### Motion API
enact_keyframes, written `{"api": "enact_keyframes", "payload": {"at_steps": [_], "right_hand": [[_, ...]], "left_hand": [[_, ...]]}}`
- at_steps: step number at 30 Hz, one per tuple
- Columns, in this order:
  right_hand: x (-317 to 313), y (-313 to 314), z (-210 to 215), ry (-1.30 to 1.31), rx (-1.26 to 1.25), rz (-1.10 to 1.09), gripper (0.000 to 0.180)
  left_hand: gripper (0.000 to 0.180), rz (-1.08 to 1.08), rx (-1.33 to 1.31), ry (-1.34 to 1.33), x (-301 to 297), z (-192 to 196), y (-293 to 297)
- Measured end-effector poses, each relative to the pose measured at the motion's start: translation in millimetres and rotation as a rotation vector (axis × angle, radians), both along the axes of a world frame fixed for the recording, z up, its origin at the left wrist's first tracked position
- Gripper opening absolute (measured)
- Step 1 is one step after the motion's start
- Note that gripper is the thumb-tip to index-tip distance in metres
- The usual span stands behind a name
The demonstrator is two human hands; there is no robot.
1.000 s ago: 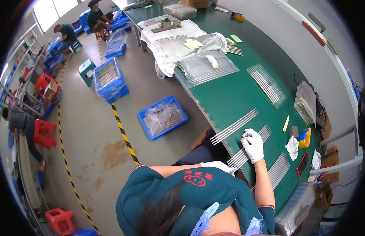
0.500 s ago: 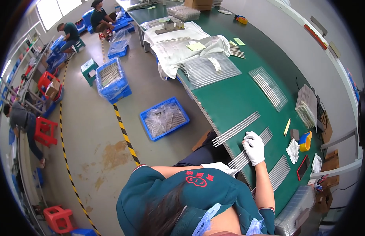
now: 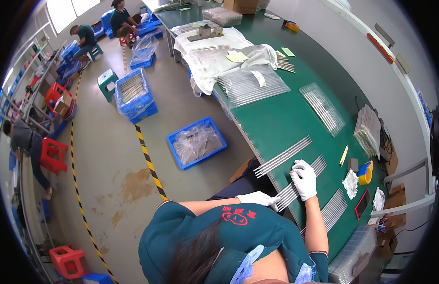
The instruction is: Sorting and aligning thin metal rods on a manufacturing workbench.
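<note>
A row of thin silvery metal rods (image 3: pixel 288 195) lies slantwise at the table's near edge, the near ends passing the edge. My right hand (image 3: pixel 304 181), in a white glove, is closed over the middle of this row, thumb and forefinger pinched together. At the near ends is my left hand (image 3: pixel 256 198), also gloved, its fingers closed about the rod tips and partly hidden. Just beyond lies a smaller set of rods (image 3: pixel 283 156), jutting over the edge. Another row of rods (image 3: pixel 334 208) lies to the right, beside my right forearm.
The green table (image 3: pixel 271 124) carries clear trays of rods (image 3: pixel 322 110), a white cloth (image 3: pixel 200 61), a yellow tape dispenser (image 3: pixel 365 173), a crumpled white glove (image 3: pixel 350 183) and a red-framed device (image 3: pixel 363 203). A blue crate (image 3: pixel 197 143) stands on the floor at left. Other people work farther off.
My left hand has shifted slightly up and left at the rod ends. My right hand stays on the row, barely moved.
</note>
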State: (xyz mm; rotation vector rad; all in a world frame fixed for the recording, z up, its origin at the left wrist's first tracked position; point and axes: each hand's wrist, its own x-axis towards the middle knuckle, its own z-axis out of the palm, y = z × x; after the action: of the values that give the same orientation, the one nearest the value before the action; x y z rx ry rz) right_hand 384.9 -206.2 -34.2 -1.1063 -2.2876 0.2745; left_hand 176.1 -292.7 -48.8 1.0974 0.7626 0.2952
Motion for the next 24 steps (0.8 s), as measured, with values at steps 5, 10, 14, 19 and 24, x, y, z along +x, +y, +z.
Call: {"api": "enact_keyframes", "payload": {"at_steps": [5,10,14,19,24], "right_hand": [[-3.2,-1.6,3.2,0.001,0.01,-0.006,0.01],[-0.6,-3.2,-3.1,0.001,0.022,0.0,0.011],[-2.0,-5.9,-2.6,0.02,0.002,-0.001,0.01],[-2.4,-1.2,-2.1,0.016,-0.002,0.002,0.01],[-1.9,-3.3,-1.2,0.016,-0.019,-0.02,0.01]], "left_hand": [[0.065,0.01,0.05,0.018,2.3,-5.4,-0.4],[0.062,-0.073,0.337,0.077,2.4,-14.8,-0.1],[0.066,-0.078,0.241,0.082,-1.2,-0.1,-4.2],[0.041,-0.042,0.446,-0.135,14.3,-84.6,-2.8],[0.043,-0.099,0.58,-0.116,16.6,-92.4,-2.1]]}}
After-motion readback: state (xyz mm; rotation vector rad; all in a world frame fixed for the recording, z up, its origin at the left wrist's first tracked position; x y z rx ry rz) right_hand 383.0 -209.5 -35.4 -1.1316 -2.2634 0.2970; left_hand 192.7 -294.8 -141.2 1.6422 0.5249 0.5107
